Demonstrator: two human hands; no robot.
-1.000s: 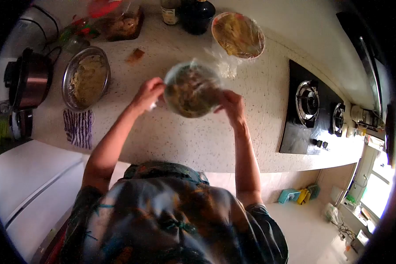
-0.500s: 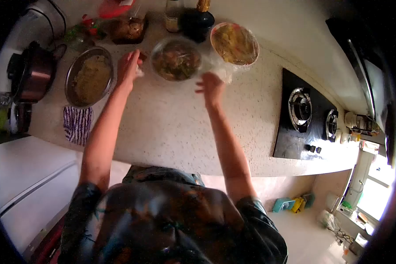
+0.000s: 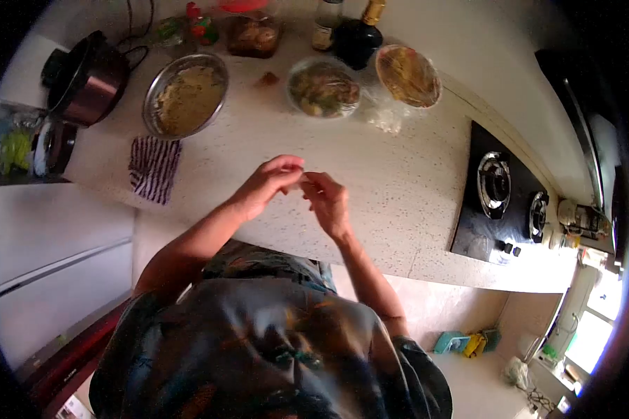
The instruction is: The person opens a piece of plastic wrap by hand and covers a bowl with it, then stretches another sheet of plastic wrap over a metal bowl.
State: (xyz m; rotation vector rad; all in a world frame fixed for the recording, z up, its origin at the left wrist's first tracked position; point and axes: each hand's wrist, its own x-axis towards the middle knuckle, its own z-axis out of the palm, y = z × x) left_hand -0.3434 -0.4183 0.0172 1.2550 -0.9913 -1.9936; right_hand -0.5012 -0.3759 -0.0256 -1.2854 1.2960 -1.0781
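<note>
My left hand (image 3: 264, 187) and my right hand (image 3: 327, 202) meet over the front part of the speckled counter (image 3: 391, 181). Their fingertips are pinched close together; a small pale bit may be between them, too small to name. Farther back stands a bowl of mixed food under clear plastic wrap (image 3: 323, 89). To its right, a wrapped plate of yellowish food (image 3: 408, 77) leans over crumpled clear plastic (image 3: 384, 122). A metal bowl (image 3: 222, 105) of pale, crumbly, flour-like stuff is at the left, apart from both hands.
A striped cloth (image 3: 154, 170) lies left, before a dark cooker (image 3: 94, 87). Along the back are a red-lidded container (image 3: 254, 35), a glass bottle (image 3: 325, 28) and a dark bottle (image 3: 358, 42). A gas stove (image 3: 500, 195) is at the right.
Both hands have come back from the bowls toward me and met at the fingertips. The view has shifted, so the counter things appear farther right. A small brown patch now shows left of the wrapped bowl.
</note>
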